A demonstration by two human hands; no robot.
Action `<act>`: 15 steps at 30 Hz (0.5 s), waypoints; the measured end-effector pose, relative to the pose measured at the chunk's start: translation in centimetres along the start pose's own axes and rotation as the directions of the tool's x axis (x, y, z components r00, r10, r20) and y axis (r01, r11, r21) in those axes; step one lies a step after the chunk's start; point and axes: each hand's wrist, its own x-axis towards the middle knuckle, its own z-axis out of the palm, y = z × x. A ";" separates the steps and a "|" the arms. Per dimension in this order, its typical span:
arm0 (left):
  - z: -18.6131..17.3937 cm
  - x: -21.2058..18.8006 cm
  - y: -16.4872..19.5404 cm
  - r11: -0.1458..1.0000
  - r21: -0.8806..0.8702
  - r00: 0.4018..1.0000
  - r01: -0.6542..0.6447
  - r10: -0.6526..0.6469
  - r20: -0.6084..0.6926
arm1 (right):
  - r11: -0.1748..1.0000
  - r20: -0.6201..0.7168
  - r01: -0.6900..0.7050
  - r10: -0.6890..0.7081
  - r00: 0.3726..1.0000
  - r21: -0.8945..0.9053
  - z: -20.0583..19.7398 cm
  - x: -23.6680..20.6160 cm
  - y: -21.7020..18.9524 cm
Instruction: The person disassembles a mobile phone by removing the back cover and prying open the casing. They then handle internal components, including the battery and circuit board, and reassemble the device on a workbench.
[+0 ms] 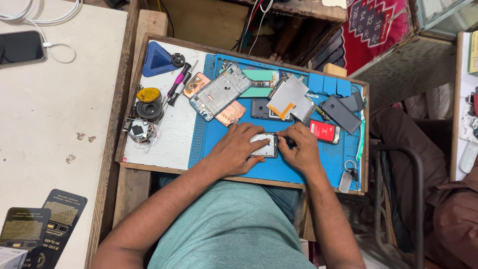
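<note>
Head view, looking down on my two hands at a small wooden table [130,185] topped by a blue work mat [318,164]. My left hand [238,149] lies over the left end of a small phone body [264,146], fingers curled down on it and pinning it to the mat near the front edge. My right hand [300,148] meets the phone's right end from 3 o'clock, fingertips pinched narrow against its edge; whether a tool sits between them I cannot tell.

At 11 o'clock from the phone, a bare phone frame [219,92] lies tilted, with a copper-coloured panel [230,113] just beside it. At 12 o'clock lies a loose display panel [287,94] with an orange flex strip, and below it a dark back cover [260,109]. At 2 o'clock, a red battery [323,132] and a dark grey slab [340,114]. Well off at 10 o'clock, on the white part of the tray: tape rolls [149,103], a pink-handled screwdriver [178,82] and a blue triangular pry tool [157,60]. A key ring [349,172] rests at 4 o'clock.
</note>
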 end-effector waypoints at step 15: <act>-0.1 -0.1 0.0 1.000 -0.004 1.000 0.001 -0.001 -0.028 | 0.999 -0.019 0.051 -0.051 0.999 -0.005 0.2 0.1 -0.3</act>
